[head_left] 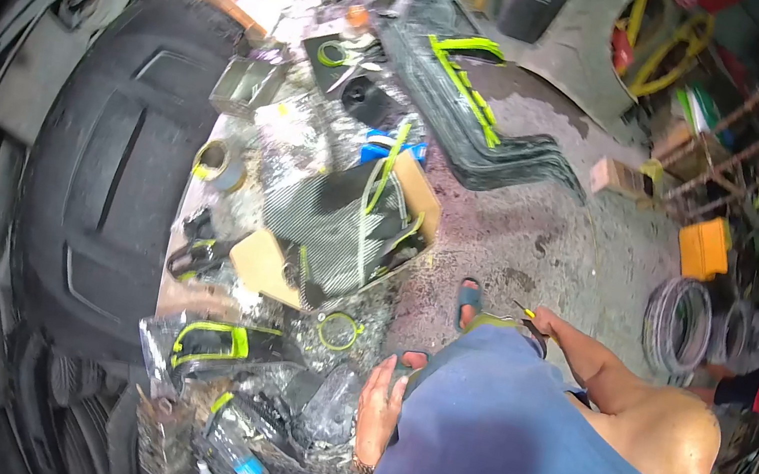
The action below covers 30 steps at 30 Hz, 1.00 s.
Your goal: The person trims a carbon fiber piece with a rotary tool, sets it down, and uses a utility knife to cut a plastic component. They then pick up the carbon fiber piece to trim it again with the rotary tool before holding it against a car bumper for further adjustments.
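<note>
My left hand [377, 411] is beside my body at the table's near edge, its fingers stretched out and holding nothing. A clear plastic bag [333, 402] lies closest to it on the table. My right hand [543, 321] is closed around a small, thin yellow tool [528, 312] that points away to the left; its exact kind is too small to make out. On the table, an open cardboard box [265, 265] holds a carbon-patterned sheet [327, 218]. Near the box lies a yellow-green ring [340, 331], and a bagged dark part with yellow-green tape [228, 344] is farther left.
A large black vented panel [117, 170] stands at the left. Long dark strips with yellow-green tape [479, 133] extend beyond the table. Coiled hoses [679, 325], an orange container [705, 248] and a rack [754, 130] line the right. A dark bin [540, 1] stands behind.
</note>
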### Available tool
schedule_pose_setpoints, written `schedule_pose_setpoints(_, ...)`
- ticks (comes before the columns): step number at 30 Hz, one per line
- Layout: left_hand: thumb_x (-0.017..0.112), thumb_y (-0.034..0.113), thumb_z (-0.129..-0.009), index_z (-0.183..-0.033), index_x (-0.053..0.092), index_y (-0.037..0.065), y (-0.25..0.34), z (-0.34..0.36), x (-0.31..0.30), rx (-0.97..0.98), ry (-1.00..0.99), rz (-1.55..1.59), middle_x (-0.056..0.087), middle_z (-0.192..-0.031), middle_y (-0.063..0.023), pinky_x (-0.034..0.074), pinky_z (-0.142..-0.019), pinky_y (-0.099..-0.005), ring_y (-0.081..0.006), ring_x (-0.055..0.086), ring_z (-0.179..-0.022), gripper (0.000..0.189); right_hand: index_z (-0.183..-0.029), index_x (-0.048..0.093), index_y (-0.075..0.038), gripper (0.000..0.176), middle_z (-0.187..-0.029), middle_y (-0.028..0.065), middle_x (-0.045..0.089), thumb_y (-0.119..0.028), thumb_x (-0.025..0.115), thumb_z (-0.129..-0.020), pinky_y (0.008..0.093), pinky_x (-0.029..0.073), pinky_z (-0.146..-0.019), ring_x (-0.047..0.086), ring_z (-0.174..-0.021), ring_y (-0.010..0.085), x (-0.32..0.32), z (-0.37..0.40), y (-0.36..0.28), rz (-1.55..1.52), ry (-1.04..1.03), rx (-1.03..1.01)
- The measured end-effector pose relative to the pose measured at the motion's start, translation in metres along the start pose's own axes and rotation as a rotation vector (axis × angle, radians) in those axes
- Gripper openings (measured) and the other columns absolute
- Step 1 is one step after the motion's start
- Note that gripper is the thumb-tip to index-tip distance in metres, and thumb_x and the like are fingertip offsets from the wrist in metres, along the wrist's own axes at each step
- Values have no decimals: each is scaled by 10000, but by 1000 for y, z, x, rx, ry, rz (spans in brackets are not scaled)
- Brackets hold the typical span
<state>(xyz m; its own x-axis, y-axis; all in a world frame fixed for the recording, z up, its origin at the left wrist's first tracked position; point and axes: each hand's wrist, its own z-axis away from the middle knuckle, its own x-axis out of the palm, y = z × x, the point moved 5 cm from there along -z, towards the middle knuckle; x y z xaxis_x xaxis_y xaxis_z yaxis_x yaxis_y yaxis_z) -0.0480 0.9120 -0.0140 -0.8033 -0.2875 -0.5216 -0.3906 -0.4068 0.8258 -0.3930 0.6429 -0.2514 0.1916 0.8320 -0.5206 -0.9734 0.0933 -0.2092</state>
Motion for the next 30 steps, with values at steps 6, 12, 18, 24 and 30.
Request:
schedule_pose_setpoints(6,577,219,-925,-1255,540,-44,75,-66,89,20,-288,37,587,-1229,-225,401,-1018,-411,-381,543,-1156,424,-645,670,-38,260,-579,72,629,-255,668,-786,326,449,-467,570,-487,159,-16,-42,88,-176,0,-156)
schedule_pose_setpoints(12,605,186,-894,-1248,557,7,167,-152,239,184,-405,-263,602,-1191,-207,474,-921,-420,-376,582,-1079,400,-737,595,-37,98,-628,108,605,-97,604,-814,349,465,-462,589,-521,189,-47,-105,264,-328,200,0)
schedule_pose_setpoints(18,557,238,-929,-1251,551,17,287,-224,373,464,-773,-229,576,-1255,-165,461,-944,-411,-358,563,-1116,391,-884,524,-21,108,-665,145,619,-106,587,-860,415,554,-503,646,-564,259,-135,-50,362,-1050,-28,205)
schedule_pose_setpoints(24,556,199,-911,-1248,531,-1,331,-289,482,585,-794,-233,571,-1219,-151,436,-961,-398,-312,545,-1151,392,-968,538,3,139,-756,127,631,-79,576,-862,380,565,-557,659,-643,236,-240,-114,425,-909,-114,179)
schedule_pose_setpoints(30,566,233,-917,-1259,538,-16,381,-377,583,639,-736,-202,591,-1192,-177,455,-946,-401,-322,576,-1106,424,-976,542,-1,137,-764,127,636,-95,596,-891,347,554,-547,654,-623,222,-420,-172,397,-1034,-44,1)
